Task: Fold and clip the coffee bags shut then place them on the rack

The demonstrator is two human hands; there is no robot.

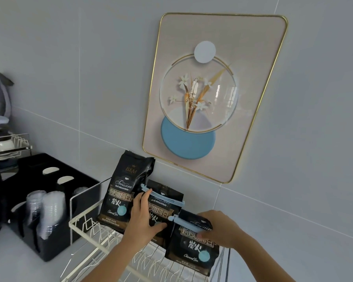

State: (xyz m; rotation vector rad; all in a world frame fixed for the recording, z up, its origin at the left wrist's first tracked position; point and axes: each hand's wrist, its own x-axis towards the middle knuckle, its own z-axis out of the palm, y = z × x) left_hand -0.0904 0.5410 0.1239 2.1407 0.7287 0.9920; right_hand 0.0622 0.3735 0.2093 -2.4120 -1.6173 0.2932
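The right hand (222, 227) is clamping the clipped bag (192, 247) on the rack (86, 224); the left hand (145, 216), seemingly open-fingered, is steadying its neighbour (161, 208). Seating it upright would suit.

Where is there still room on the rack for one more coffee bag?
The white rack has bare wire at its front left, between the left rim and the left hand. The back and right are crowded: three coffee bags stand there, with both hands on them.
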